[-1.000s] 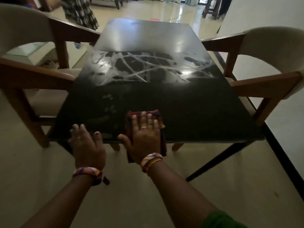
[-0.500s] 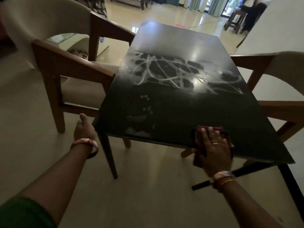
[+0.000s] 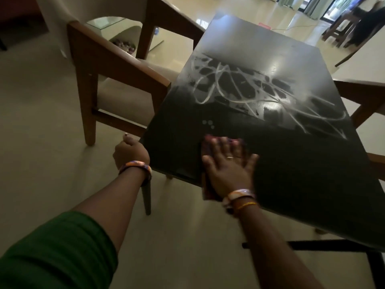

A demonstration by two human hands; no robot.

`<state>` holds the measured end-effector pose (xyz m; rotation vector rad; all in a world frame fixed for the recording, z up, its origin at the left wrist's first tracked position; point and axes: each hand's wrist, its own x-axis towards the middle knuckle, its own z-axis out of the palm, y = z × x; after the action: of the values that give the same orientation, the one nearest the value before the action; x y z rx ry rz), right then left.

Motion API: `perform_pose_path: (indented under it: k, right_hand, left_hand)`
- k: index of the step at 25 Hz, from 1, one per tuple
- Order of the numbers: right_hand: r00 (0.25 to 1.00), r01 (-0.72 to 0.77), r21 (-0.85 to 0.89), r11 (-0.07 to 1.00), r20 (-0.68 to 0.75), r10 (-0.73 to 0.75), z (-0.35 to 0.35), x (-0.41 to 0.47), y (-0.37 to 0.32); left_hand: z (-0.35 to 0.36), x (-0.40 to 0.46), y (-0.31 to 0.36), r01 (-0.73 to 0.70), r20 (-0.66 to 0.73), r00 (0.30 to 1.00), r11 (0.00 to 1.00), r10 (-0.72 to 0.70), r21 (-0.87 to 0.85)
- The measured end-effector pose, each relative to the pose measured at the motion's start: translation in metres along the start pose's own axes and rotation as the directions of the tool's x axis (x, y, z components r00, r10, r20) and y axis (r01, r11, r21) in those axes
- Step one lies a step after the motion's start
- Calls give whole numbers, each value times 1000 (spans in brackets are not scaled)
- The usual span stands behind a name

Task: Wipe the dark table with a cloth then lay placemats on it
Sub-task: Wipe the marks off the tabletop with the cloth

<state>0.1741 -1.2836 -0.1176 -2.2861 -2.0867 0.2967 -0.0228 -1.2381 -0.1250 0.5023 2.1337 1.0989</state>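
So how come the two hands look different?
The right hand lies flat with fingers spread, pressing the cloth onto the table; the left hand is curled at the table's near corner, with no cloth. The right hand is on top of the table, the left hand beside its edge. The right hand shows a ring, the left shows none. Both wear bangles.

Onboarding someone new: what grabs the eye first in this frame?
The pale smeared streaks across the middle of the dark table. Next, the right hand pressed flat on a dark red cloth at the near edge. The left hand holds the table's near left corner.
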Motion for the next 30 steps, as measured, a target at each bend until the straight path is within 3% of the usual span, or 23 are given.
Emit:
perform_pose_path:
  k: [2,4,6,8,10,12,14,16,18,19,21,23,26,28,30]
  right_hand:
    - [953,-302,-3,953,22,302,-14,7,43]
    - [908,-419,27,908,37,418,-22,28,46]
    - [950,-312,44,949,20,311,-17,58,11]
    - [998,-60,78,995,34,58,-6,78,-45]
    - [971,230,65,971,55,-233,6,67,-95]
    - [909,404,30,914,96,-405,10,47,-97]
    - [940,334,15,943,64,-334,3,44,-47]
    - [999,38,8,999,22,-38,-12,48,16]
    - [969,-246,30,969,14,245,-25,65,46]
    - [958,-287,22,958,13,287,-26,77,40]
    - [987,-160,34,987,4,160,-16,102,-4]
    - [995,99,78,992,21,-101,-4,111,-63]
    - [892,443,44,896,78,-445,4,88,-100]
    - [880,468,4,884,86,-467,3,80,-67]
    - [965,258,-38,965,54,-256,-9,84,-16]
  left_hand:
    - [2,0,-1,-71,-44,996,996,74,62]
    - [4,2,-1,-87,-64,994,992,93,94]
    - [6,5,-3,-90,-85,991,988,101,126]
    - [7,8,-4,-101,-103,988,987,114,121]
    - [6,7,-4,-121,-120,983,983,138,141]
    - [5,4,-1,-133,-131,979,978,155,161]
    - [5,2,1,-130,-146,977,976,156,173]
    - [5,2,0,-112,-146,979,977,139,183]
    - [7,4,-1,-109,-129,983,976,134,186]
    - [9,6,-2,-103,-121,985,978,126,183]
    - [10,8,-4,-95,-120,986,981,116,170]
    - [10,8,-4,-128,-125,981,978,149,167]
    - [8,6,0,-133,-135,978,974,159,183]
    - [7,6,0,-116,-129,982,977,140,181]
    - [9,6,-2,-98,-130,984,980,122,171]
